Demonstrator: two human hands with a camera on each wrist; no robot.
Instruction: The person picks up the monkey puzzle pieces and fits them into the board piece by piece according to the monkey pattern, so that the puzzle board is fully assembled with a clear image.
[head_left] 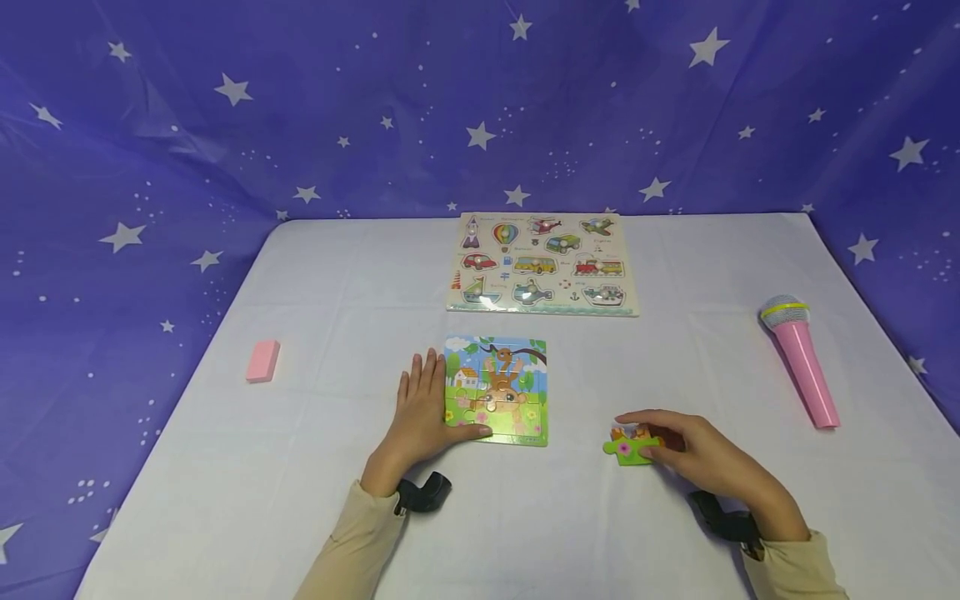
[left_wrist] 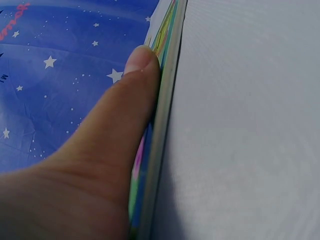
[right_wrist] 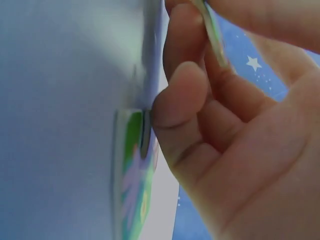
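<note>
A square jigsaw puzzle [head_left: 497, 392] of a brown monkey hanging from a branch lies near the middle of the white table. My left hand [head_left: 423, 412] lies along its left side, fingers straight; the thumb [left_wrist: 135, 85] reaches over the near edge onto the picture. To the right of the puzzle, my right hand [head_left: 705, 454] pinches a green jigsaw piece [head_left: 628, 451] with a pink flower between thumb and fingers. An orange-brown printed patch shows just behind the green part. In the right wrist view the held piece [right_wrist: 215, 37] appears edge-on, partly hidden by the fingers.
A wooden board [head_left: 543, 265] with vehicle pictures lies behind the puzzle. A pink eraser-like block [head_left: 263, 361] sits at the left. On the right lies a pink toy microphone [head_left: 802, 362]. A purple star-patterned cloth [head_left: 420, 100] hangs behind the table [head_left: 180, 492].
</note>
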